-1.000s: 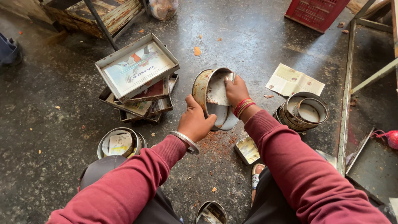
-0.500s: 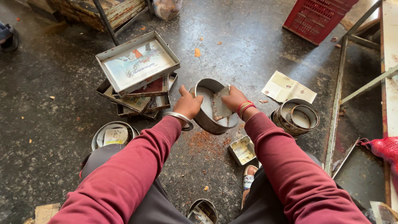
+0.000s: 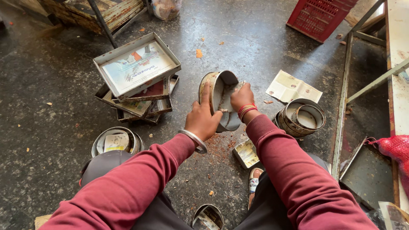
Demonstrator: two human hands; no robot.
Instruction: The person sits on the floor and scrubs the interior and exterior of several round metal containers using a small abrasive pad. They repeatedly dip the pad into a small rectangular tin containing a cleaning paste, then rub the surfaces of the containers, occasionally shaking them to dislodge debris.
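While hands (image 3: 221, 110) grip round tin (image 3: 215, 91) — floor (image 3: 255, 47) open

Dark floor (image 3: 51, 85), stacked trays (image 3: 136, 81), paper (image 3: 293, 87)

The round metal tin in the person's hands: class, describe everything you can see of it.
The round tin is a shallow, worn metal pan with a rust-stained outer wall and a dull grey inside. It is held tilted on edge above the dark floor, its open side turned toward the right hand. The left hand grips its rim from outside, thumb up along the wall. The right hand reaches inside, pressing a flat pale piece against the bottom. Reddish crumbs lie on the floor just below it.
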